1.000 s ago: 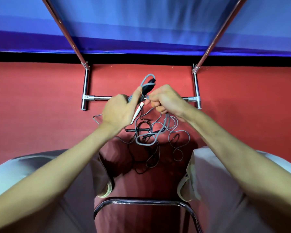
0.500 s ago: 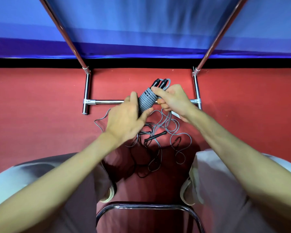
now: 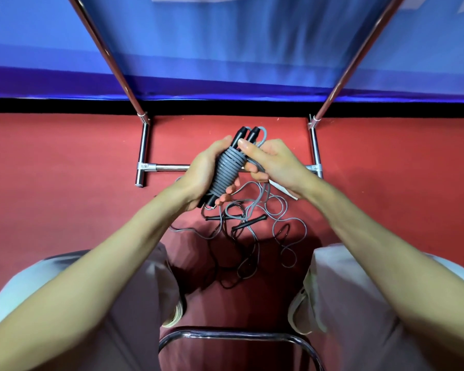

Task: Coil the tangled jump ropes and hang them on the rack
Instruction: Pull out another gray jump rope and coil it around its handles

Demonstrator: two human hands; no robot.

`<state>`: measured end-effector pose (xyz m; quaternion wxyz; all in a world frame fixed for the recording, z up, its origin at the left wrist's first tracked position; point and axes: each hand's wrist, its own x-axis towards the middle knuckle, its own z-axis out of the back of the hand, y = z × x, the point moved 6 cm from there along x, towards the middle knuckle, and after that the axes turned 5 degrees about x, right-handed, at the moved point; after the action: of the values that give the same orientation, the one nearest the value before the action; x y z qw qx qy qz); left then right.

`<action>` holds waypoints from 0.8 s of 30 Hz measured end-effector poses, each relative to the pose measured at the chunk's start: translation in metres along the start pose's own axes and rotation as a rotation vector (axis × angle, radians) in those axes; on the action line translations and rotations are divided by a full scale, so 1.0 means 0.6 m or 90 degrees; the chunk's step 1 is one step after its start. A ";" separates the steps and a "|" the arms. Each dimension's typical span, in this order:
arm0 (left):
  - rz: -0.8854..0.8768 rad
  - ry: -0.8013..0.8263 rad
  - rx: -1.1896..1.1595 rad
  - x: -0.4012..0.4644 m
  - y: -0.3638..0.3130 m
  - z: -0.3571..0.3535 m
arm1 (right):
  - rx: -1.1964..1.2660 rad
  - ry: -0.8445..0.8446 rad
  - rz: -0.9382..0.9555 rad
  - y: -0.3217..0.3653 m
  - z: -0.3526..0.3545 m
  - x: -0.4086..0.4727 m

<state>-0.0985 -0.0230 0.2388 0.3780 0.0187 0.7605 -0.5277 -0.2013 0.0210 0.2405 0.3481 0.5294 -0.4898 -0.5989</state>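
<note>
Now gripping at frame centre a grey rope (image 3: 227, 171) wound far tighter round its 2 black handles (image 3: 245, 135) than 1 second ago, left hand (image 3: 202, 172) clenching the bundle, right hand (image 3: 268, 162) pinching the last turn, nearing hanging on the rack (image 3: 145, 167), tangled ropes (image 3: 255, 226) waiting below.

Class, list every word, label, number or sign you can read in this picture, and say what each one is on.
None can be read.
Blue banner: pale shapes at its top edge, cut off and blurred, not readable.
White tag below the right hand: no print visible.
Wound jump rope in the left hand: no markings visible.
</note>
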 end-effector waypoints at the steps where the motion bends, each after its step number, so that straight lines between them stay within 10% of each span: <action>1: 0.000 -0.036 0.009 0.003 0.001 0.005 | -0.036 -0.020 0.005 0.002 0.002 0.003; 8: -0.026 -0.251 0.052 0.014 0.000 0.064 | -0.246 -0.060 0.001 0.002 0.028 0.012; 13: -0.124 -0.434 0.421 0.001 -0.024 0.094 | -0.152 -0.053 0.005 0.014 0.010 0.006; 24: -0.190 -0.331 0.868 -0.003 -0.005 0.021 | -0.029 -0.135 -0.124 -0.014 0.010 0.005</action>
<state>-0.0916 -0.0343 0.2401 0.3746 0.0199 0.1451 -0.9155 -0.2068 0.0218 0.2314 0.2467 0.5002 -0.4566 -0.6931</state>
